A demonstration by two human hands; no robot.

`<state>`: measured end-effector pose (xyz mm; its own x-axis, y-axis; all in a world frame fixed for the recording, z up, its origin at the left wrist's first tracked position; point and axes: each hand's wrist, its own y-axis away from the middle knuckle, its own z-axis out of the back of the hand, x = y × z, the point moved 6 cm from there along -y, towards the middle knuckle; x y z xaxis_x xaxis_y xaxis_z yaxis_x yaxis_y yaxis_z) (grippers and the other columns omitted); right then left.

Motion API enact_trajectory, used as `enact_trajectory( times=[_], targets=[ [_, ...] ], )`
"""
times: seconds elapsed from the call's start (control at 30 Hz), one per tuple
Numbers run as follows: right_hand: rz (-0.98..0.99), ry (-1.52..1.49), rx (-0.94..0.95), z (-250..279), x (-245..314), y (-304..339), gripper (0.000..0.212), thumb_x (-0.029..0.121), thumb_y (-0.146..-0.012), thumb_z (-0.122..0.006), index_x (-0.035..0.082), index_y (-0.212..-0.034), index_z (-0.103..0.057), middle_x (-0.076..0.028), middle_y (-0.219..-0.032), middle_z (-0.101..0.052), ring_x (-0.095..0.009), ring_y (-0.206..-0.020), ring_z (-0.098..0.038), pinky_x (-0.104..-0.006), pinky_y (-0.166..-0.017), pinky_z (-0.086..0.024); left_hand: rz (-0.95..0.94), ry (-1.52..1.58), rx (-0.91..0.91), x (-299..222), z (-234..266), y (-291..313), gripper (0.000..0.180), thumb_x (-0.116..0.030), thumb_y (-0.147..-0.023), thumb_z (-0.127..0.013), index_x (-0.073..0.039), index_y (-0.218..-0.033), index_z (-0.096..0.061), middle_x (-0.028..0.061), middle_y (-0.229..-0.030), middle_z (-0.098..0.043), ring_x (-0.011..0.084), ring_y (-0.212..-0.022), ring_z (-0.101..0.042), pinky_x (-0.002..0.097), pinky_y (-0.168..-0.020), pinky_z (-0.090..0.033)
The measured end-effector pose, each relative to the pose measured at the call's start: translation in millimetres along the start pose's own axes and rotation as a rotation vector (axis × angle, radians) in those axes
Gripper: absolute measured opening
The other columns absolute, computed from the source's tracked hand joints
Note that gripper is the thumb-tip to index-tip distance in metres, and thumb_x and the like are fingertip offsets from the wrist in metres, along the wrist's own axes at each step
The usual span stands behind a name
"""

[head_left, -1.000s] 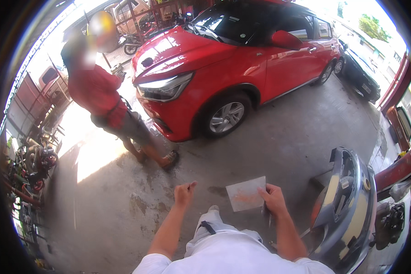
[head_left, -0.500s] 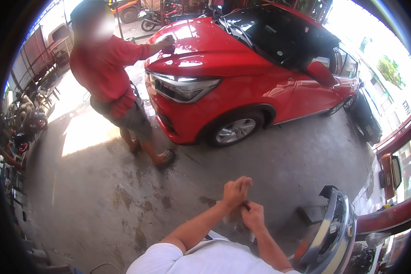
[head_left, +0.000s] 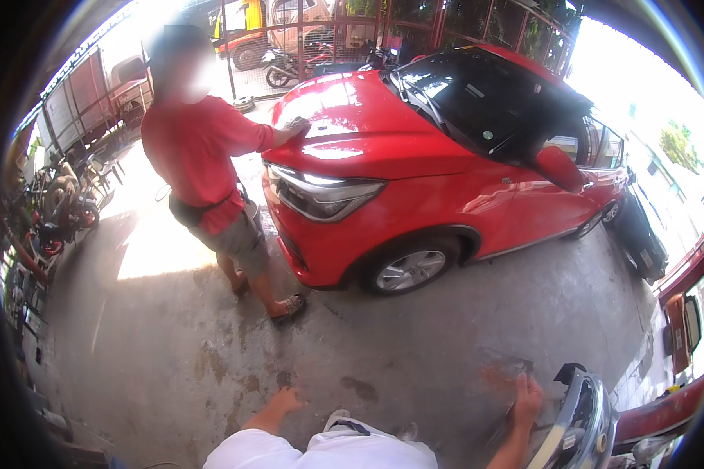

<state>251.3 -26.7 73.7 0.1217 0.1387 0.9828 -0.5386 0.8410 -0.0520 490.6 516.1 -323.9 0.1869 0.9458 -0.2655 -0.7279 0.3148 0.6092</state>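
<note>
My left hand (head_left: 289, 399) is held out low over the concrete floor, blurred, with its fingers apart and nothing visible in them. To the right, my right hand (head_left: 529, 397) is raised beside a grey and cream car bumper (head_left: 559, 438). Its fingers are closed at the edge of a blurred, see-through, reddish thing (head_left: 502, 377), whose kind I cannot make out. A red car (head_left: 446, 187) stands ahead, out of reach of both hands.
A person in a red shirt (head_left: 192, 156) stands at the car's front, one hand on the hood. Cluttered motorcycle parts (head_left: 59, 195) line the left side. A wire fence (head_left: 336, 47) closes off the back. Dark stains (head_left: 358, 388) mark the floor.
My hands were together in front of me and have moved apart, left hand to the left, right hand to the right near the bumper. The whole view has shifted slightly.
</note>
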Motion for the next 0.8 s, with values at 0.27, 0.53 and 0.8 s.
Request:
enact_trajectory(
  times=[0.27, 0.53, 0.8],
  targets=[
    [-0.244, -0.164, 0.308, 0.6, -64.3, -26.5, 0.029, 0.020, -0.103, -0.062, -0.001, -0.084, -0.067, 0.004, -0.079, -0.062, -0.005, -0.070, -0.050, -0.0238, -0.063, -0.042, 0.704, 0.994, 0.763, -87.3, -205.8, 173.9, 0.076, -0.068, -0.094, -0.055, -0.009, -0.143, -0.056, 0.0170, -0.141, -0.061, 0.0307, -0.131, -0.056, 0.0451, -0.112, -0.041],
    [-0.112, 0.016, 0.615, -19.2, -54.2, -72.7, 0.032, 0.022, -0.101, -0.063, -0.002, -0.079, -0.061, 0.005, -0.068, -0.054, -0.005, -0.066, -0.044, -0.0276, -0.056, -0.039, -0.068, 1.123, -0.417, -283.9, 170.3, 207.1, 0.031, -0.028, -0.098, -0.069, -0.004, -0.118, -0.068, 0.0069, -0.079, -0.071, 0.0111, -0.060, -0.062, 0.0260, -0.052, -0.049],
    [0.127, 0.149, 0.846, -49.0, -17.1, 20.9, 0.025, 0.022, -0.093, -0.069, -0.001, -0.087, -0.070, -0.021, -0.069, -0.061, -0.020, -0.057, -0.050, -0.0356, -0.060, -0.046, -0.602, 0.602, -0.755, -507.4, 191.9, 194.1, 0.022, -0.026, -0.099, -0.067, -0.005, -0.104, -0.071, 0.0124, -0.070, -0.069, 0.0259, -0.059, -0.070, 0.0329, -0.053, -0.051]
  ],
)
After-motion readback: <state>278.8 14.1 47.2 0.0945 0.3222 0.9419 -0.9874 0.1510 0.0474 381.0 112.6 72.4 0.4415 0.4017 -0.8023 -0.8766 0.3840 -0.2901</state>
